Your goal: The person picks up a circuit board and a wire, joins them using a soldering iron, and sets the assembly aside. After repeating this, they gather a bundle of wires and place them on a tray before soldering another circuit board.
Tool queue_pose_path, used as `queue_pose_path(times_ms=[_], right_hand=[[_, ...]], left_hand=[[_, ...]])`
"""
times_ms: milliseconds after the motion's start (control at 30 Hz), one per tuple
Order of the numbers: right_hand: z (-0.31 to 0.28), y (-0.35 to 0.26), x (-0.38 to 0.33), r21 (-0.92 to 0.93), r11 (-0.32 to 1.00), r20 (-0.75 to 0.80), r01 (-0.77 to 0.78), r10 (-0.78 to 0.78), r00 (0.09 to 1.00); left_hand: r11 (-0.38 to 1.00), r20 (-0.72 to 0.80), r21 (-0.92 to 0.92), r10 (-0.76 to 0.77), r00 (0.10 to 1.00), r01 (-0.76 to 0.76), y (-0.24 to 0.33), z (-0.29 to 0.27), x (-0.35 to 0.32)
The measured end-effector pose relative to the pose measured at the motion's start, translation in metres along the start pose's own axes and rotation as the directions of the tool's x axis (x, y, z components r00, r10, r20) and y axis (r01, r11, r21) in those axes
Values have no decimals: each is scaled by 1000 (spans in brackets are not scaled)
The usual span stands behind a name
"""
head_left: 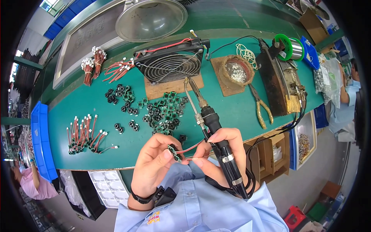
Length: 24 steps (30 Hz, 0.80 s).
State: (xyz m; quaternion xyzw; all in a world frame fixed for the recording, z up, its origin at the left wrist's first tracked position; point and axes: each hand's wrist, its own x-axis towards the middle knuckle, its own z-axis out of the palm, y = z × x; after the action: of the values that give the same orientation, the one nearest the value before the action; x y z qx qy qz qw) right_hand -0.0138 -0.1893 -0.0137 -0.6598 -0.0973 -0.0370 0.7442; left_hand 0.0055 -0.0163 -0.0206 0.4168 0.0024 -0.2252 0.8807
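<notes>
Near the table's front edge, my left hand (151, 165) pinches a small green circuit board (174, 152) between thumb and fingers. Red and white wires (192, 147) run from beside the board to my right hand (228, 154), whose thumb and fingertip meet on them. That same hand is wrapped round a black soldering iron (212, 120), its metal tip and thin side tube pointing up and away, apart from the board. Just beyond lies a loose pile of small circuit boards with black parts (164, 112). Where the wires meet the board is too small to make out.
Behind the pile stands a black fan (170, 63). To its right are a round pot of solder bits (237, 71), pliers (261, 108) and a solder spool (290, 48). Wired boards (81, 141) lie left, wire bundles (94, 65) farther back. Cables trail at my right forearm.
</notes>
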Motion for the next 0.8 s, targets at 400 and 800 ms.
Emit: queue_pose_path(times_ms=[400,800], right_hand=[[16,-7,7,-124,983,50,135,-130,990],[17,-5,6,-114,980,68,164,-157,985]], left_hand=[[918,103,-324,-204,974,226,-3,-11,-2],[911,55,-354,-206,977,212,-1,-8,-2]])
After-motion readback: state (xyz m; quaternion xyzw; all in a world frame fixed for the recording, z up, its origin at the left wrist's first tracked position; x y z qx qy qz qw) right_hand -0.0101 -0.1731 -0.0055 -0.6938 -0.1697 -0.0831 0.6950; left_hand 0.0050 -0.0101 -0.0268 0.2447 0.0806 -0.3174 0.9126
